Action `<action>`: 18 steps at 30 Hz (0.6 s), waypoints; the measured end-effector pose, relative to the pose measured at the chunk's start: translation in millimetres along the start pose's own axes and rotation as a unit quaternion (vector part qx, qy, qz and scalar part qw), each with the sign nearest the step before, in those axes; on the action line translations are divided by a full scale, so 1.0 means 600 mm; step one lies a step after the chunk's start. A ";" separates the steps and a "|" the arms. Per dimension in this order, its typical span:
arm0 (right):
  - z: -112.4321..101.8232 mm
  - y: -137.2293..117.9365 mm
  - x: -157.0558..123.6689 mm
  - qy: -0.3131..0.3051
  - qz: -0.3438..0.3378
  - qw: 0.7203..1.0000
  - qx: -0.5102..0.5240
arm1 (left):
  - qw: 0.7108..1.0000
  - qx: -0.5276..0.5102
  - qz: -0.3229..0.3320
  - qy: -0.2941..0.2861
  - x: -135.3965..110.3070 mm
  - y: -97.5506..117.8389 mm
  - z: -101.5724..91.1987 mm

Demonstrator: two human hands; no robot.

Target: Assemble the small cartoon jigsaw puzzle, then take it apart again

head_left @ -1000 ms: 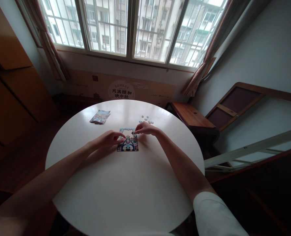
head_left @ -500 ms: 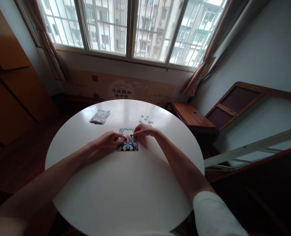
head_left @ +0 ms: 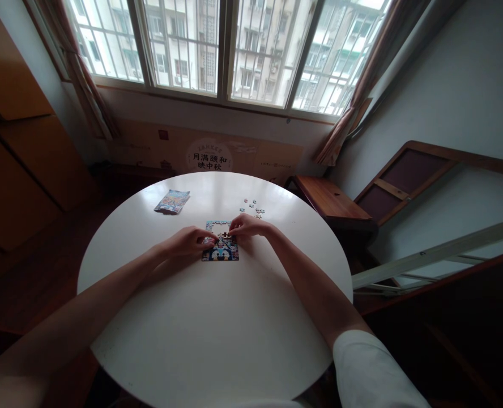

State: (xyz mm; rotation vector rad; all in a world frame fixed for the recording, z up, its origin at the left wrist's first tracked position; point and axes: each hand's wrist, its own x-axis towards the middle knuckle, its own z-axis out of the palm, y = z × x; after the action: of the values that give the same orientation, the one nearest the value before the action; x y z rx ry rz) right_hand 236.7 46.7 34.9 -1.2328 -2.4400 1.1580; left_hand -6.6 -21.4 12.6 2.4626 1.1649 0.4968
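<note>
A partly assembled jigsaw puzzle [head_left: 220, 255] lies flat on the white round table, with a bare gap in its upper middle. My left hand [head_left: 187, 241] rests at its left side, index finger and thumb reaching apart onto the pieces, with nothing seen between them. At the upper right edge my right hand [head_left: 248, 225] is closed in a pinch. Its fingertips hold a small dark puzzle piece [head_left: 225, 234] at the lower rim of the gap. The fingers partly hide the puzzle's sides.
Several loose puzzle pieces [head_left: 258, 211] lie beyond my right hand. A crumpled printed packet [head_left: 172, 202] is at the back left of the table [head_left: 217, 328]. A wooden bench [head_left: 334, 195] stands past the table's right edge, below the barred window.
My right fingertips have shifted very slightly left over the gap, with the piece between them. My left hand stays in place on the puzzle.
</note>
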 end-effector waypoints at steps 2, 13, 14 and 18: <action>0.001 -0.002 0.001 0.000 -0.010 1.000 -0.010 | 1.000 -0.001 0.001 -0.003 0.000 -0.002 0.000; 0.009 -0.008 0.001 0.003 -0.028 0.999 -0.023 | 1.000 -0.009 0.004 0.002 0.001 -0.009 0.007; 0.011 -0.007 0.002 0.002 -0.032 0.999 -0.025 | 1.000 -0.009 0.001 0.001 0.001 -0.008 0.006; 0.014 -0.007 0.005 0.000 -0.036 0.999 -0.030 | 1.000 -0.008 -0.004 -0.001 0.001 -0.004 0.003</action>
State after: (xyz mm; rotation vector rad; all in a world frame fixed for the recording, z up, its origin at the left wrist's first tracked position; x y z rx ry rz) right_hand 228.2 42.8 31.4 -1.1511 -2.5141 1.0727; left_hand -7.2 -19.9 9.7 2.4438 1.1645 0.4987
